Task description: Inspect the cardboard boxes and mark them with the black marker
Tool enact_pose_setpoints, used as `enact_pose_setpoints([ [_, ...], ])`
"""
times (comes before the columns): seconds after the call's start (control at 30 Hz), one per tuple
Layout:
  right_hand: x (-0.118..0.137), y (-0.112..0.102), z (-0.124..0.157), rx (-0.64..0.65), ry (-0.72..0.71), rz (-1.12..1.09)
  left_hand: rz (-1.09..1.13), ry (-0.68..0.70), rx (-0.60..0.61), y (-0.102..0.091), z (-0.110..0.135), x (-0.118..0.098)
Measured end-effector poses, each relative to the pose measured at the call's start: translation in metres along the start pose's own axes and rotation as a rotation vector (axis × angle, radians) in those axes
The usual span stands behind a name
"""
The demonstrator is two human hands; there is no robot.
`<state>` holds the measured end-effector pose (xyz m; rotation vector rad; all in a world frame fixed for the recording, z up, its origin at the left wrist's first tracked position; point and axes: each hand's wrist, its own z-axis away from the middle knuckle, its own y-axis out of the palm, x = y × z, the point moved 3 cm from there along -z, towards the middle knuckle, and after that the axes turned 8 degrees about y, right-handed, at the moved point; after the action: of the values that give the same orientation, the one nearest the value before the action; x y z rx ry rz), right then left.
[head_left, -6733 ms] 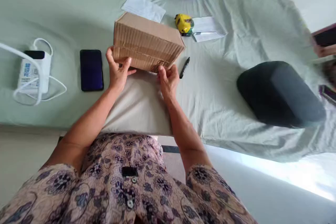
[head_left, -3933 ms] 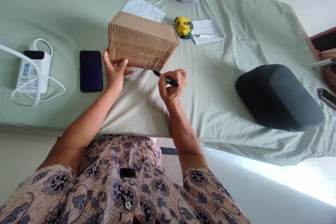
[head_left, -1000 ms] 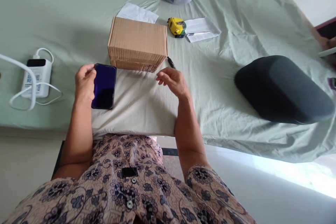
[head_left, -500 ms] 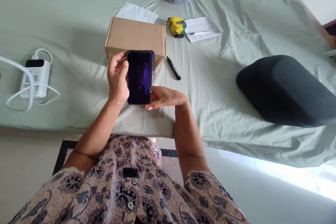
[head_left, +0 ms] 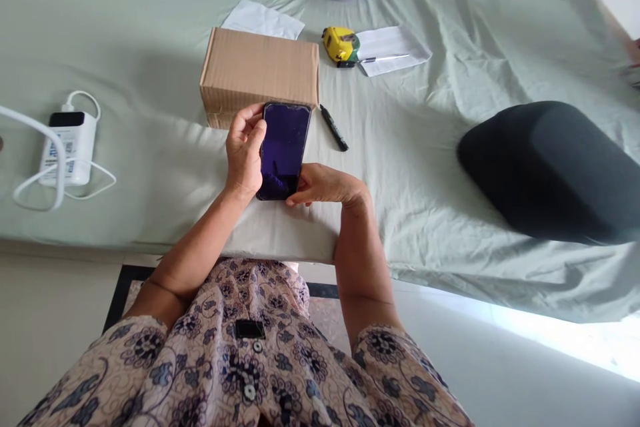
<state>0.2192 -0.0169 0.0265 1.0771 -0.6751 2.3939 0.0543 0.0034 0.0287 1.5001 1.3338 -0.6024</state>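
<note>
You held the phone [head_left: 283, 150]: left hand [head_left: 243, 157] gripped its left edge, right hand [head_left: 325, 185] pinched its near end. Its screen was dark; closed box [head_left: 260, 70] and marker [head_left: 334, 128] lay untouched beyond.

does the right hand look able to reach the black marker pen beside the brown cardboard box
Probably yes: the right hand lies close to the black marker pen, with only bare bedding between. But it helps the left hand hold the dark smartphone.
</note>
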Motion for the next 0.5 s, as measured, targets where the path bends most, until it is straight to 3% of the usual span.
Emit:
enact_pose_setpoints([
  [0.33,-0.002,0.0,0.004,0.07,-0.003,0.043,0.071,-0.038,0.042,-0.001,0.0,0.004],
  [0.5,-0.007,0.003,0.003,0.144,-0.014,-0.097,0.017,-0.067,0.012,-0.026,-0.005,-0.003],
])
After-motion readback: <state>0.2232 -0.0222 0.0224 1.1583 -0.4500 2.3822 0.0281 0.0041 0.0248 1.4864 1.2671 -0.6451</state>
